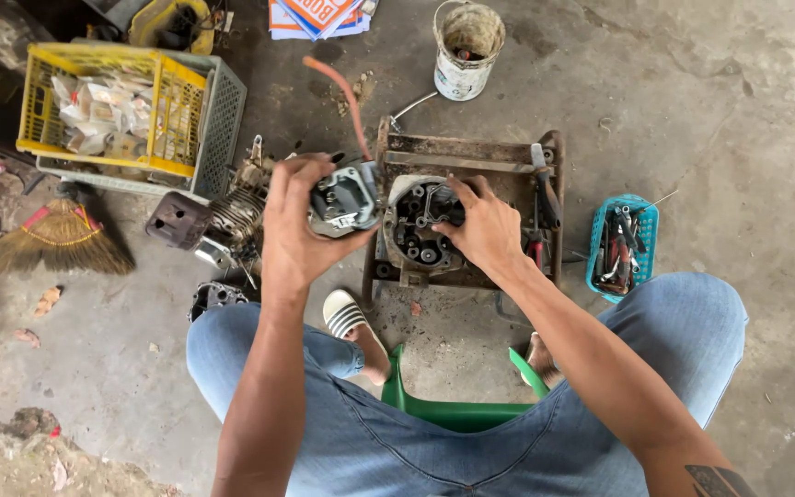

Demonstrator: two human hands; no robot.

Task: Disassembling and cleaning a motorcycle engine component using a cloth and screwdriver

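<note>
1. Far left, a yellow crate [103, 106] of small packets sits inside a grey crate [223, 120], with a broom [62, 239] below it.
2. Your left hand [294, 221] is closed around a grey engine part [347, 198], held just left of the engine case.
3. Your right hand [485, 225] rests on the open engine case [420, 235], fingers curled at its rim, in a rusty frame [471, 152].
4. Right of the frame stands a blue basket [641, 216] of tools.

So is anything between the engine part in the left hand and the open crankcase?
Nothing visible: the left hand holds the grey engine part right beside the crankcase, where the right hand rests.
</note>
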